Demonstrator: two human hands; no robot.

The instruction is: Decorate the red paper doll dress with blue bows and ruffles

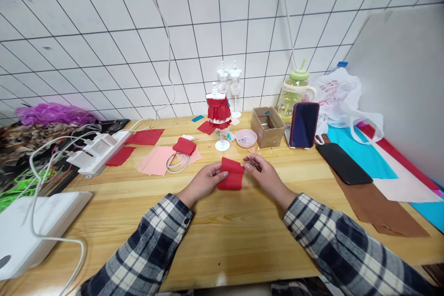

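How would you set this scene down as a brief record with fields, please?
Surface: wooden table
Left hand: pinching a red piece at its left side
Right hand: holding a small dark tool, type unclear, by the piece's right edge
Beyond the hands: small mannequin in a red ruffled dress, two white mannequins behind it
Containers: pink bowl holding small bits; cardboard box
Left side: white power strip
Right side: upright phone
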